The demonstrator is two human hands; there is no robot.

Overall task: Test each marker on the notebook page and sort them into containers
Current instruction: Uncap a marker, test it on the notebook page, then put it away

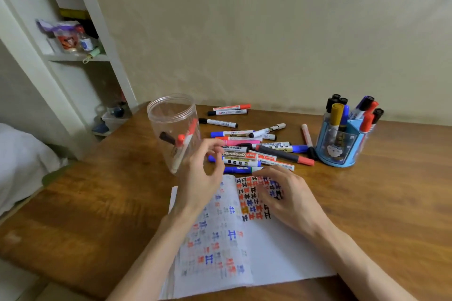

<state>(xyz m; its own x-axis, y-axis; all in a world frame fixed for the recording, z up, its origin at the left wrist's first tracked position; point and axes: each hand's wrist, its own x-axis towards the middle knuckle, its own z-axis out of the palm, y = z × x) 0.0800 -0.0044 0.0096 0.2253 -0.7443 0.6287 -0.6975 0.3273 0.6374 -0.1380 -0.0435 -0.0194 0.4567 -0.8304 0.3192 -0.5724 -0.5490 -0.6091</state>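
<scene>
An open notebook [271, 247] lies on the wooden table, its pages covered with red, blue and black test marks. My right hand [288, 195] rests palm down on the top of the right page, fingers bent, with no marker visible in it. My left hand [203, 176] hovers over the left page beside a clear plastic jar [171, 115], its fingers loosely curled and holding nothing. The jar holds a few markers with red and black caps. A pile of loose markers [247, 151] lies just beyond the notebook. A blue-and-green marker [241, 170] lies at my right fingertips.
A blue pen holder [342, 146] with several upright markers stands at the right. A pink marker [307, 135] lies next to it. White shelves [80, 56] with small items stand at the left, and a wall runs along the table's far edge.
</scene>
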